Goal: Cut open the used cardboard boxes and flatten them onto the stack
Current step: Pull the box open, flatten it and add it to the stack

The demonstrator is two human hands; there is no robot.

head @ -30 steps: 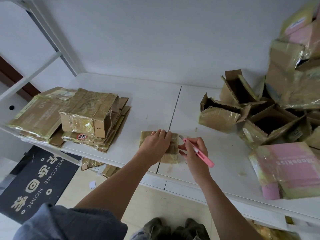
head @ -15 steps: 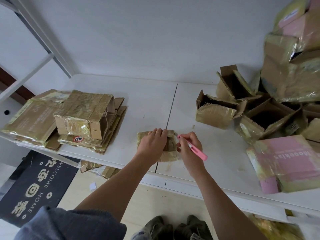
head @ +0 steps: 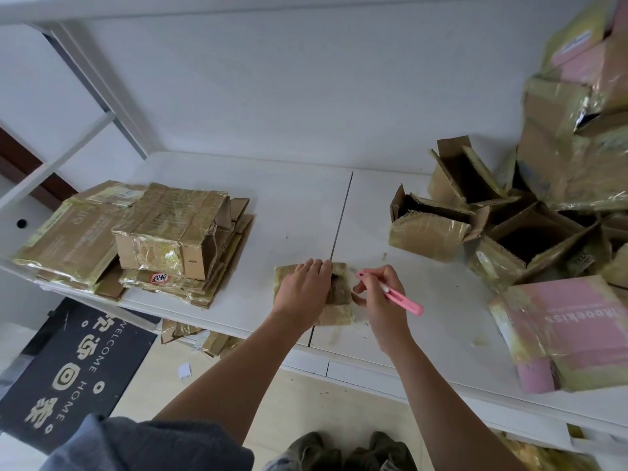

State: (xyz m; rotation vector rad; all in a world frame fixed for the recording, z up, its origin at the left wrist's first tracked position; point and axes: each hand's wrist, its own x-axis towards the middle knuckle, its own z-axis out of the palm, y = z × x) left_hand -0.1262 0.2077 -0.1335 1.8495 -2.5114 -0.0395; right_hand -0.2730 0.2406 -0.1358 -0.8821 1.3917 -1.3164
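White wall (head: 306, 79), white table (head: 289, 205), dark doormat (head: 68, 362), pale floor (head: 306, 402).

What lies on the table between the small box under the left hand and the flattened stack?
Head view: only bare white table lies between the small box and the flattened stack.

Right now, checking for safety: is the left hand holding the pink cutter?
No, the right hand grips the pink cutter; the left hand presses the small box.

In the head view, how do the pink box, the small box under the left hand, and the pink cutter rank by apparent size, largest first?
1. Pink box, clearly largest.
2. Small box, partly covered by the left hand.
3. Pink cutter, thin, held in the right hand.
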